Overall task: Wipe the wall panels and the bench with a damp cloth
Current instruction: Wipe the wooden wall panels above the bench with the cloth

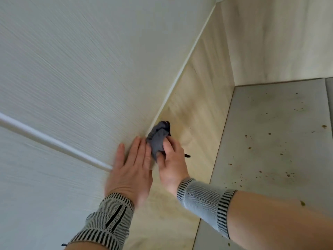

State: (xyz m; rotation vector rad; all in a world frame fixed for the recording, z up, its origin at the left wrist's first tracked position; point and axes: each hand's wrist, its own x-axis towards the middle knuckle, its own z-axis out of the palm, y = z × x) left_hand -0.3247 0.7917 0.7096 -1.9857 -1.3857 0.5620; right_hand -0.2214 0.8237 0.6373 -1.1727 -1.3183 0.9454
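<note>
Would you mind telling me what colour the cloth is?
The cloth, held in the right hand, is dark blue-grey; the head view shows it.

The crumpled cloth (pixel 158 138) is slate grey-blue with darker, near-black edges. The textured wall panel (pixel 72 69) is off-white with fine streaked lines, crossed by a plain white trim strip (pixel 54 141). The lower wooden panel (pixel 198 105) is pale beige. The grey tabletop (pixel 270 141) carries brown specks. Both knitted wristbands (pixel 201 201) are light grey with black-and-white striped edges.
</note>
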